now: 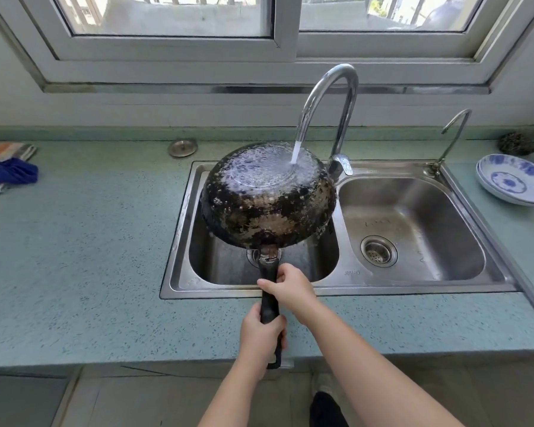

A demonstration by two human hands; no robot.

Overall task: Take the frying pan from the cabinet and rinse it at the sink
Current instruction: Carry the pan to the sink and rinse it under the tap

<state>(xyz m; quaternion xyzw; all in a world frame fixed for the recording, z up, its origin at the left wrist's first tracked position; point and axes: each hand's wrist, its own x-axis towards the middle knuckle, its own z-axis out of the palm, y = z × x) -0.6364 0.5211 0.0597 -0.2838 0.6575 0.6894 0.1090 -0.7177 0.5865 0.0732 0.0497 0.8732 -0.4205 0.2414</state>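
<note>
Holding pan [269, 201] upturned over left basin of sink [413, 291], under running water [296, 151]; left hand [261, 334] and right hand [290, 288] both wrapped tight round handle [269, 306], above sink front rim.

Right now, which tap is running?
The big gooseneck tap, pouring onto the upturned frying pan; the thin tap at the sink's right corner is dry.

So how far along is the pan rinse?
Done: pan is out, over the left basin. In hand: left hand and right hand grip the handle; water from the tap runs over its upturned underside. Left: probably the inside, which faces away.
</note>
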